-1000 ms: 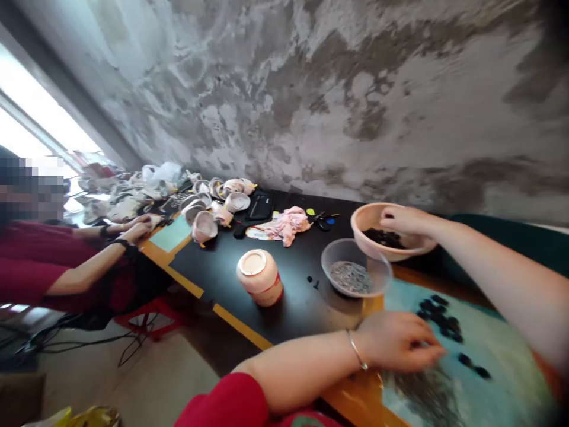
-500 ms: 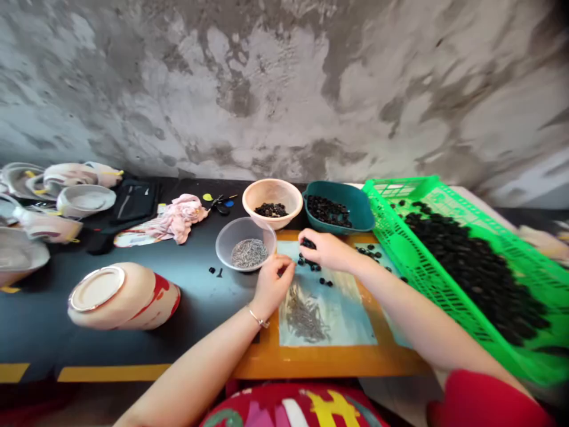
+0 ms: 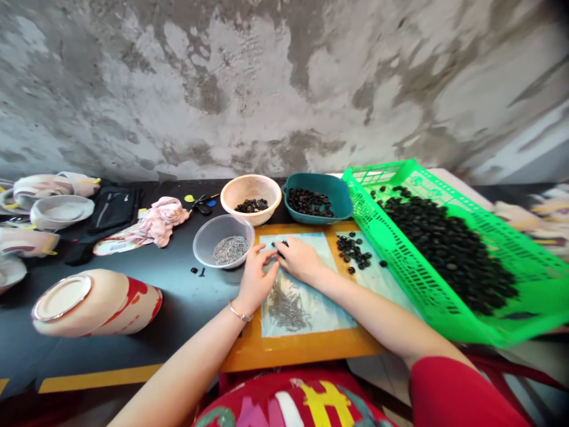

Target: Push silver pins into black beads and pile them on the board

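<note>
Head view: both hands meet over the pale blue mat [image 3: 311, 299] on the orange board [image 3: 302, 356]. Left hand [image 3: 255, 279] and right hand [image 3: 300, 261] are pinched together, fingertips closed on a small black part [image 3: 279, 244] between them; whether a pin is also held cannot be told. Just below the grip lies a loose heap of thin metal pins [image 3: 287, 305]. Beyond the left hand, a clear bowl [image 3: 224, 240] holds more pins. Right of the grip, a small cluster of black pieces [image 3: 353, 252] sits on the mat. Beyond the grip stand a cream bowl [image 3: 251, 198] with a modest amount of black pieces and a teal bowl [image 3: 317, 198] with somewhat more. Further right, a green crate [image 3: 444, 249] is heaped with black pieces. Judgement: work is at an early stage; the bowls hold little against the crate's bulk, and many pins remain unused.
</note>
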Action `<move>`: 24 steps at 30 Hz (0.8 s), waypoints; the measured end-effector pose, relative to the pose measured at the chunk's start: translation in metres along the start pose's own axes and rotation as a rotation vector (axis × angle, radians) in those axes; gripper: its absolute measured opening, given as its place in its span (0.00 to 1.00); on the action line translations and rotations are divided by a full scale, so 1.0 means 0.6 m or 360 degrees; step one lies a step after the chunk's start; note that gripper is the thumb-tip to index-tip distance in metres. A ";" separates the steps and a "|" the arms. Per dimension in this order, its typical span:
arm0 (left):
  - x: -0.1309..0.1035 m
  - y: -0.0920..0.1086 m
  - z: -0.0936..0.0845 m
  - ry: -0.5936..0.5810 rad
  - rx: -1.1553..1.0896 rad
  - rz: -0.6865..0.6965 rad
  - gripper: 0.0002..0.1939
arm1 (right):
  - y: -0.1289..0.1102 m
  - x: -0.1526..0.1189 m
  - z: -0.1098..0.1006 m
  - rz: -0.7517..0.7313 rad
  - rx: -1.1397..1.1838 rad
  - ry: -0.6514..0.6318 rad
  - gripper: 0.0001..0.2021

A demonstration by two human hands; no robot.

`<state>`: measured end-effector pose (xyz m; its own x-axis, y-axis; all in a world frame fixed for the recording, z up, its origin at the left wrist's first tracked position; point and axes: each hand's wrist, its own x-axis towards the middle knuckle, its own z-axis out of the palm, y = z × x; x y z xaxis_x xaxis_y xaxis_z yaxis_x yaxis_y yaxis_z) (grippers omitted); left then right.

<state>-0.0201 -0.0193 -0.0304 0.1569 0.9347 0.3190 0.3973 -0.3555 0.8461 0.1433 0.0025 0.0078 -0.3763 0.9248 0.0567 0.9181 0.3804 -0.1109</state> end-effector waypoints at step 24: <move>0.015 0.026 -0.005 -0.0096 0.0015 -0.0098 0.12 | 0.077 -0.005 0.011 -0.0215 0.1094 0.0058 0.37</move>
<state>-0.0150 -0.0165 -0.0132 0.1859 0.9528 0.2401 0.4163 -0.2978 0.8591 0.1860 0.0174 -0.0037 -0.4660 0.8726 0.1463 0.5727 0.4235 -0.7019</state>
